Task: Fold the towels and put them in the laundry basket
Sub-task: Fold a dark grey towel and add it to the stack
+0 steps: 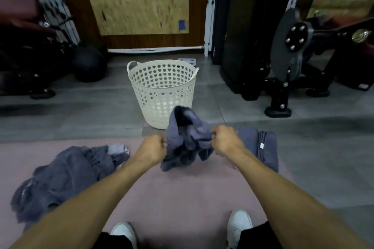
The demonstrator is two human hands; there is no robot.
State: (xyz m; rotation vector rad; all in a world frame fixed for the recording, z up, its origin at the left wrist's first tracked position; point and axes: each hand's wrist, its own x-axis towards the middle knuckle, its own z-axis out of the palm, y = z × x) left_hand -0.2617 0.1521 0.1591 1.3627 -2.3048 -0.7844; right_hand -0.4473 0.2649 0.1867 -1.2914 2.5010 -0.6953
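While both hands pinch its upper edge, a crumpled blue-grey towel [187, 139] hangs bunched between them above the far edge of the pink mat [182, 194]. The left hand [153, 147] has its fingers curled around the cloth on one side, and the right hand [226, 139] grips the other side the same way, so the towel sags in loose folds between the two fists. Just beside the right hand, at the mat's far right corner, lies a folded towel [265, 147] with a small white tag showing. Along the mat's left edge sits a heap of unfolded towels [64, 178], rumpled and partly overlapping. Beyond the mat's far edge, on the grey floor [81, 111], stands the cream laundry basket [162, 91], upright, its perforated wall partly hidden behind the held towel. White shoes [238, 226] show at the mat's near edge.
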